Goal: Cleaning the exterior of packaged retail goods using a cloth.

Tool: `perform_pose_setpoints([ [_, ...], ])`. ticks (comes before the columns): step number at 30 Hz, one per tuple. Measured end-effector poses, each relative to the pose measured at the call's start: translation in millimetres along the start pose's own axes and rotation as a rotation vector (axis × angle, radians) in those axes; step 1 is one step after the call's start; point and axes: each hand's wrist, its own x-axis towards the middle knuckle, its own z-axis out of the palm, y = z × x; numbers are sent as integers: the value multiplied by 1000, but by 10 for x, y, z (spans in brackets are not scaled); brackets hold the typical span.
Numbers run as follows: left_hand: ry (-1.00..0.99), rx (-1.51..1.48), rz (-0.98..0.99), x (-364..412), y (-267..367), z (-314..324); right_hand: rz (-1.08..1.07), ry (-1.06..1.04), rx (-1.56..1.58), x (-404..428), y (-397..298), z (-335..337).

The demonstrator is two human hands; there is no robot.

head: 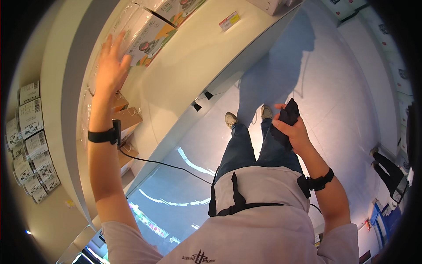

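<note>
My left hand (113, 67) is stretched out over the shelf at the upper left, fingers extended and thumb apart, holding nothing. It lies over or against a clear-wrapped printed carton (151, 43); whether the palm touches it, I cannot tell. My right hand (298, 133) is closed around a crumpled black cloth (286, 123), held in front of my legs above the floor. The cloth hangs in folds on both sides of the fingers. Each forearm wears a black strap with a small device, the left strap (105, 135) and the right strap (319, 181).
The white shelf board (197, 49) bears a price tag (229, 21). Brown cardboard boxes (130, 120) stand beneath my left forearm. Stacked cartons (31, 118) fill the far left. A black cable (165, 163) runs from my left wrist. Another person's legs (385, 176) show at right.
</note>
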Motion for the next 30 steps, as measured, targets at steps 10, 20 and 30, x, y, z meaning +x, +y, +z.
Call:
perform_pose_setpoints([
  [10,158,221,-69,227,157,629,-15,49,3,-40,-37,-175],
  [20,219,309,-153,223,236,620,1,41,-1,0,-25,-192],
  [30,113,293,-249,250,-24,521,-59,20,-79,-40,-243,-157],
])
